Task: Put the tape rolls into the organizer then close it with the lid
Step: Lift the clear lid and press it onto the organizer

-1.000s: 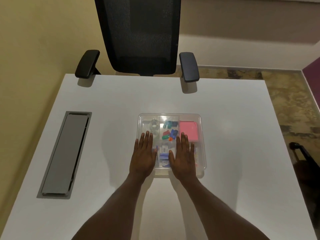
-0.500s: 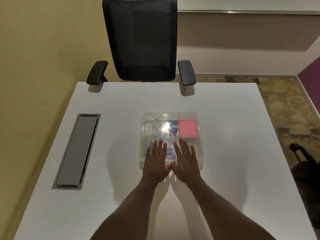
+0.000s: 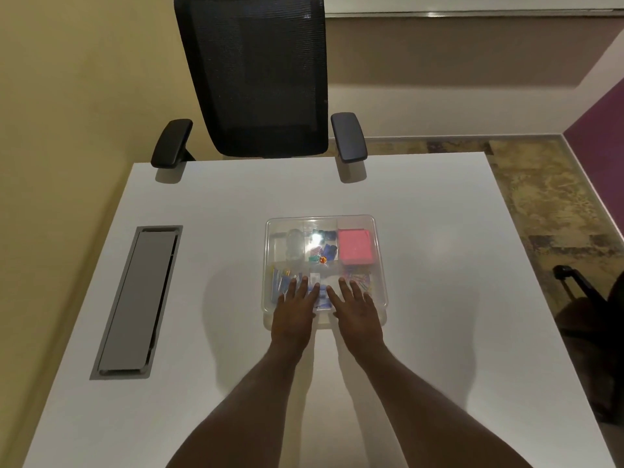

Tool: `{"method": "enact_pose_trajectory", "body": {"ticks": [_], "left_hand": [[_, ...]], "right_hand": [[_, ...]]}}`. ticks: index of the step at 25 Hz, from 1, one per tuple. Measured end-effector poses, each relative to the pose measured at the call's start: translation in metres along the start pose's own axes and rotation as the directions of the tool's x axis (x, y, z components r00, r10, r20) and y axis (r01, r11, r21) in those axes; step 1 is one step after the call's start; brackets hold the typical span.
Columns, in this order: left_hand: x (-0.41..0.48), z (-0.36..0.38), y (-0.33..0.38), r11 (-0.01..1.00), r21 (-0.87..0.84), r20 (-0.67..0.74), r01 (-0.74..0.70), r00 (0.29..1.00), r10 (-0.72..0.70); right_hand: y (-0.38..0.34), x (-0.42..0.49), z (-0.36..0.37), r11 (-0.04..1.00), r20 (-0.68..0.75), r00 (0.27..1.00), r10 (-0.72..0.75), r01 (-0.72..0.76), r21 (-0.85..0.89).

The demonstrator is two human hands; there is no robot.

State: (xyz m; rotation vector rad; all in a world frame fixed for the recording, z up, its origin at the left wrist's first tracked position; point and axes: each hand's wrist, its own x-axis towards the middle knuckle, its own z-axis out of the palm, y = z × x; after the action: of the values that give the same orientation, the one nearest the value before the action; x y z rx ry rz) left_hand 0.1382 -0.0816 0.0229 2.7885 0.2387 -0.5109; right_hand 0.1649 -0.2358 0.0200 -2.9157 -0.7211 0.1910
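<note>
A clear plastic organizer (image 3: pixel 380 261) sits mid-table with its transparent lid (image 3: pixel 320 221) lying on top. Through the lid I see clear tape rolls (image 3: pixel 293 246) in the back-left compartment, coloured clips in the middle, a pink pad (image 3: pixel 356 247) at the back right, and pins in the front compartments. My left hand (image 3: pixel 293 310) and my right hand (image 3: pixel 356 310) lie flat, palms down, fingers spread, on the lid's near edge, side by side. Neither hand grips anything.
The white table (image 3: pixel 439 332) carries a grey cable hatch (image 3: pixel 138 300) on the left. A black mesh office chair (image 3: pixel 260 76) stands at the far edge. A dark bag (image 3: pixel 594 319) rests on the floor at the right.
Both hands slid back toward me along the lid, from its middle to its near edge. The view has shifted a little farther from the box.
</note>
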Motion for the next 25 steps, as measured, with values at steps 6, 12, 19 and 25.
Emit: {"method": "enact_pose_trajectory", "body": {"ticks": [6,12,19,25], "left_hand": [[0.036,-0.011,0.002,1.0,-0.022,0.01,-0.016,1.0,0.017],[0.077,-0.02,0.009,0.999,-0.047,-0.013,-0.007,1.0,0.006],[0.079,-0.02,0.013,0.998,-0.055,-0.07,-0.023,0.997,0.02],[0.047,-0.024,0.009,0.995,-0.095,-0.241,-0.028,0.97,0.005]], "right_hand": [[0.011,0.034,-0.001,0.996,0.14,0.988,0.064,-0.072,0.055],[0.038,0.08,-0.002,0.998,0.177,0.983,0.053,-0.059,0.027],[0.04,0.081,-0.011,1.0,0.018,1.0,-0.013,0.013,0.01],[0.02,0.061,-0.023,0.973,-0.3,0.931,-0.206,0.162,-0.163]]}}
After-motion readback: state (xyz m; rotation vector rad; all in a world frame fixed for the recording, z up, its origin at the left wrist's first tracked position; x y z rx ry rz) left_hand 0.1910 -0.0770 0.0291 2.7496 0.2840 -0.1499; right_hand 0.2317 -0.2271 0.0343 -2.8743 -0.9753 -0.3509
